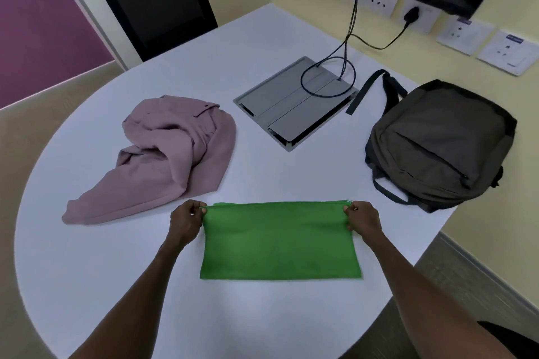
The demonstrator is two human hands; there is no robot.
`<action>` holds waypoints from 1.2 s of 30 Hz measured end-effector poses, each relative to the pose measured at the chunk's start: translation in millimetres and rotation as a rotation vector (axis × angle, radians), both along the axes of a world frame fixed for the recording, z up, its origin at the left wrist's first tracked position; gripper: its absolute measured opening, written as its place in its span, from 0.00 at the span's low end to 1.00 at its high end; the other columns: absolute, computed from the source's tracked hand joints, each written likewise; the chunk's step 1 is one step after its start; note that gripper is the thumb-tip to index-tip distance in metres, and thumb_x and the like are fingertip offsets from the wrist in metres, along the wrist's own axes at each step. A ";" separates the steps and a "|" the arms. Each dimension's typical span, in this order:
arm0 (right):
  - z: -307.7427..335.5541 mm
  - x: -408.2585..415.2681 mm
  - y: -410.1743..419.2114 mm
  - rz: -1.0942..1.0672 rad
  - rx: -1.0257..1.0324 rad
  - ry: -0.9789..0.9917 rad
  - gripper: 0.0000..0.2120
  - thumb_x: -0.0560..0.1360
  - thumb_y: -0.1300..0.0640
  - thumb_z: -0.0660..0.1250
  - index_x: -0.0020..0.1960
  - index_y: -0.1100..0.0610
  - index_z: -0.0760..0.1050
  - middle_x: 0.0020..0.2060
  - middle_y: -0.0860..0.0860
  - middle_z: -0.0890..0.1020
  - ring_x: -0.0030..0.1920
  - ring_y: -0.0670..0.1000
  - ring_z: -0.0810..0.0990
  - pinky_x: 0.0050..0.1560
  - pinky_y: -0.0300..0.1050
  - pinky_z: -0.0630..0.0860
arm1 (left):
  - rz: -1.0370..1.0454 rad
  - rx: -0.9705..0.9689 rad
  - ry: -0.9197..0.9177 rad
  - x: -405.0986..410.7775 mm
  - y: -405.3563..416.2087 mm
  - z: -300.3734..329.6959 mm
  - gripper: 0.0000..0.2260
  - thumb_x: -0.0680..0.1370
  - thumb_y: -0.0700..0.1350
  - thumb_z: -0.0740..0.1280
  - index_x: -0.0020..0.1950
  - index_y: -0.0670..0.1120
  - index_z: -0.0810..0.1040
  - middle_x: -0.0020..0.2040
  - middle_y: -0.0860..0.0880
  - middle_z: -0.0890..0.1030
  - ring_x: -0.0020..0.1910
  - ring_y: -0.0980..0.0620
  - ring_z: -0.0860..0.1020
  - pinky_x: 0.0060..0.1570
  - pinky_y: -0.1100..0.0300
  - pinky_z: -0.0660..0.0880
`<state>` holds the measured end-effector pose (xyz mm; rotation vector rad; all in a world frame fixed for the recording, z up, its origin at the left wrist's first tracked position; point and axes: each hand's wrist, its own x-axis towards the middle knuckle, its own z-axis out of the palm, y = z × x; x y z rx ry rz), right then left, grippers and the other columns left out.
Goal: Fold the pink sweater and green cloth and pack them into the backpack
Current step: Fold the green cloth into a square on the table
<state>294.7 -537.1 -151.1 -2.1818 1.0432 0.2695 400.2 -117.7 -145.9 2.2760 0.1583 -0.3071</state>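
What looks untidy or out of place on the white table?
Only the crumpled pink sweater, lying bunched and unfolded at the left. Both hands hold the flat green cloth squarely; the grey backpack lies zipped shut.

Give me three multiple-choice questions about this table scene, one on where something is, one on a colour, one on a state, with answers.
1. Where does the backpack lie?
A. right of the green cloth, farther back
B. on the chair
C. under the pink sweater

2. What colour is the cloth being held?
A. blue
B. green
C. white

3. How is the sweater?
A. folded
B. crumpled
C. packed

Answers: 1 A, it lies near the table's right edge. 2 B, the left hand and right hand pinch the far corners of a green cloth. 3 B, it lies in a loose heap.
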 end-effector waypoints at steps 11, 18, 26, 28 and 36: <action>-10.1 23.7 2.9 -0.035 -0.014 0.058 0.10 0.77 0.53 0.67 0.38 0.54 0.73 0.36 0.51 0.78 0.44 0.58 0.78 0.41 0.45 0.69 | 0.025 0.044 0.020 21.3 -6.7 -34.3 0.05 0.78 0.42 0.69 0.51 0.44 0.83 0.46 0.47 0.83 0.45 0.46 0.80 0.48 0.56 0.73; -2.5 16.4 20.1 -0.090 -0.260 -0.006 0.11 0.75 0.55 0.68 0.56 0.58 0.75 0.51 0.58 0.80 0.53 0.62 0.78 0.47 0.51 0.73 | 0.062 -0.002 -0.033 14.2 -14.6 -28.5 0.13 0.74 0.45 0.75 0.55 0.42 0.80 0.47 0.48 0.82 0.45 0.49 0.79 0.47 0.56 0.75; -19.5 -5.7 95.8 0.368 -0.506 -0.378 0.21 0.75 0.52 0.59 0.63 0.62 0.75 0.62 0.60 0.77 0.63 0.61 0.76 0.64 0.54 0.71 | -0.281 0.181 -0.425 -32.7 -59.1 -28.7 0.17 0.78 0.45 0.64 0.64 0.40 0.75 0.67 0.41 0.74 0.67 0.43 0.70 0.69 0.48 0.68; -26.8 -11.3 122.1 0.509 -0.484 -0.310 0.27 0.76 0.47 0.59 0.70 0.60 0.70 0.73 0.60 0.69 0.73 0.59 0.67 0.71 0.55 0.64 | -0.321 0.186 -0.417 -46.1 -74.4 -33.4 0.18 0.79 0.46 0.63 0.66 0.38 0.75 0.71 0.39 0.71 0.71 0.40 0.69 0.71 0.47 0.66; -56.3 -49.2 158.9 0.713 -0.537 -0.097 0.36 0.80 0.31 0.48 0.80 0.50 0.53 0.80 0.60 0.47 0.80 0.59 0.45 0.74 0.70 0.48 | -0.496 0.507 -0.128 -105.8 -91.9 -63.0 0.33 0.80 0.69 0.44 0.81 0.55 0.50 0.81 0.42 0.40 0.79 0.41 0.38 0.73 0.34 0.42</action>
